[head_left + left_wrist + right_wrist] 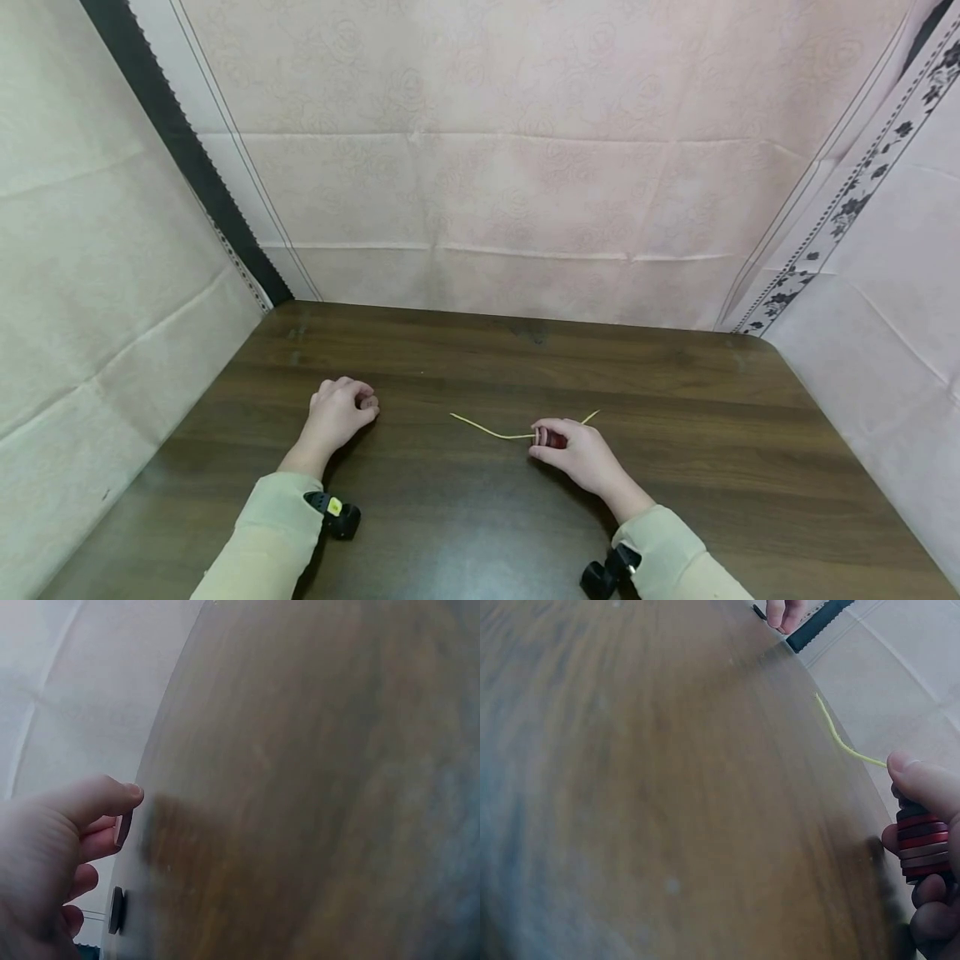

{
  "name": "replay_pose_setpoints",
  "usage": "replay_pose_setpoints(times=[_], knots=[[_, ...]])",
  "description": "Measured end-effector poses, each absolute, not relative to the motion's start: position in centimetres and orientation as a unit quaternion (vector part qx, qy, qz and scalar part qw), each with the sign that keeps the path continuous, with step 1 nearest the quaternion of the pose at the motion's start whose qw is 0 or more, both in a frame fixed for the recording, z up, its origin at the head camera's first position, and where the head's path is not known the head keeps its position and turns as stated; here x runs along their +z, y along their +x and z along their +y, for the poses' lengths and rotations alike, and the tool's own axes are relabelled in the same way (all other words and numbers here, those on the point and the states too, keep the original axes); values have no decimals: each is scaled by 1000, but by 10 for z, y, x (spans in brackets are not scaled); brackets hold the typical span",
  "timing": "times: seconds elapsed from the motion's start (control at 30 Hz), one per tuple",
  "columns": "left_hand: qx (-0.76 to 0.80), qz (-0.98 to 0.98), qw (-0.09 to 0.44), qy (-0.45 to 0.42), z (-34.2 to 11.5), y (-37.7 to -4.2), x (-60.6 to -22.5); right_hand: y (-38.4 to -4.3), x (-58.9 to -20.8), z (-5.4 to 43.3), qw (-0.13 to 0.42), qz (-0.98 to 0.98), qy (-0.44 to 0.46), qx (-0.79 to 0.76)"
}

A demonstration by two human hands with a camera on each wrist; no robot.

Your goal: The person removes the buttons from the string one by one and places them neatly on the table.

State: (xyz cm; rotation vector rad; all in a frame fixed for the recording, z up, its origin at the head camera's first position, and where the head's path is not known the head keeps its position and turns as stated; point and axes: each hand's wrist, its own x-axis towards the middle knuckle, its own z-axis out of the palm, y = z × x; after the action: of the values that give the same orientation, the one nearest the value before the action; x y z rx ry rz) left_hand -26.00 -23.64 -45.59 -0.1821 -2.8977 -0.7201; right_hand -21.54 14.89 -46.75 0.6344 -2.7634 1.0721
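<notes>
My hands are apart above the wood-grain tabletop (442, 358). My right hand (576, 450) is curled round a stack of discs (924, 844), thumb and fingers closing on it from both sides. A thin yellow cord (510, 437) sticks out at both ends of that stack: the longer tail runs into the gap between my hands, and a short end shows just beyond my right knuckles. My left hand (337, 412) pinches a single dark disc (124, 828) between thumb and fingertips, well apart from the stack.

I'd judge the threading to be well along, since a good run of discs seems to be on the cord already. The one in my left fingers is off it, and what looks like another flat disc (115, 910) lies just beside that hand, though it's dim and edge-on, so I can't be sure. Those two would be what's left, as far as I can see, and I see no knot in the longer tail.

The stack looks like a short, ribbed cylinder: thin rounds pressed face to face, in bright red, dark maroon and a dull pinkish brown.
</notes>
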Motion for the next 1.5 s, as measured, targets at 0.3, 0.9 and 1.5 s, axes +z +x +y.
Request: replay_pose_setpoints(times=[0.3, 0.9, 1.5], knots=[[-224, -969, 70, -75, -234, -261, -456, -215, -467, 149, 50, -909, 208, 357], [-219, -970, 71, -76, -233, -260, -457, -215, -467, 149, 43, -913, 199, 355], [-277, -952, 61, -112, -206, -257, -447, -214, -464, 147, 40, -912, 199, 357]])
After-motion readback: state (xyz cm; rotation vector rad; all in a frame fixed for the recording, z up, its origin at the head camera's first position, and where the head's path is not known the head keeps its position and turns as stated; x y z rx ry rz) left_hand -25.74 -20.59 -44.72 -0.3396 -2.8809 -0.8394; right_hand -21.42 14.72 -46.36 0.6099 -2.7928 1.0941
